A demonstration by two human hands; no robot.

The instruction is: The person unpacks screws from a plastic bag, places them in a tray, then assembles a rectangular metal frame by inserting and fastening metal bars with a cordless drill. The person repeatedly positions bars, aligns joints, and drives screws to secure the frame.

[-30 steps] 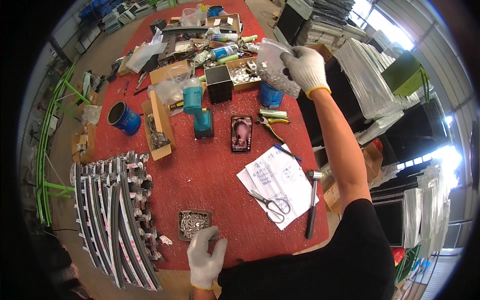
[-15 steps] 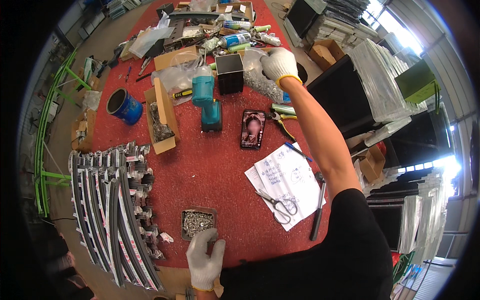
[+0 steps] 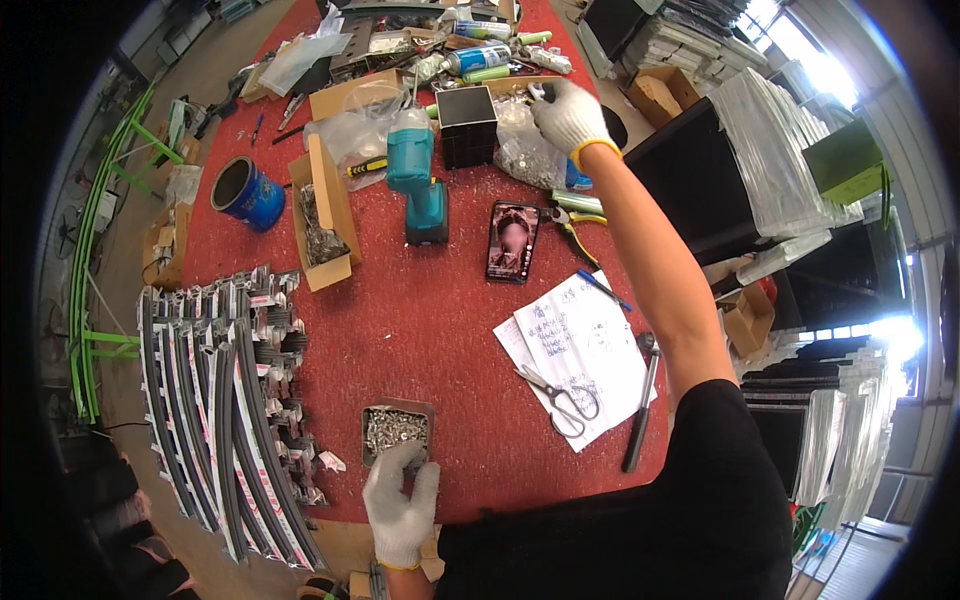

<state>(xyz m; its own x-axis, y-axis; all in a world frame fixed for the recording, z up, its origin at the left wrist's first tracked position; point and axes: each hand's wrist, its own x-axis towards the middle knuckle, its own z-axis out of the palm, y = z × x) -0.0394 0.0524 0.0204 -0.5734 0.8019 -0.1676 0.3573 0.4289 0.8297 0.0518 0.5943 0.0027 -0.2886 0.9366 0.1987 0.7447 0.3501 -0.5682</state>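
Note:
My left hand (image 3: 401, 507), in a white knit glove, is at the near edge of a small square tray (image 3: 430, 408) full of small metal screws (image 3: 393, 430). Its fingers touch or nearly touch the tray's near rim, with the thumb held apart. On the far right of the table, my gloved right hand (image 3: 574, 117) is above a clear plastic bag of small metal parts (image 3: 531, 162). Its fingers are curled, with a small pale piece at the tips that I cannot make out. Beside the bag stands a black square container (image 3: 467, 128).
A teal cordless driver (image 3: 415, 180), open carton (image 3: 334, 222), blue can (image 3: 249, 197) and phone (image 3: 513, 242) lie mid-table. Curved metal strips (image 3: 215, 410) are piled left. Right are pliers (image 3: 572, 238), paper (image 3: 575, 350), scissors (image 3: 562, 400) and a hammer (image 3: 642, 410).
The whole view has shifted slightly. My right hand has lifted a little away from the bag, toward the right. My left hand stays by the tray, its thumb and fingers a little lower on the near side.

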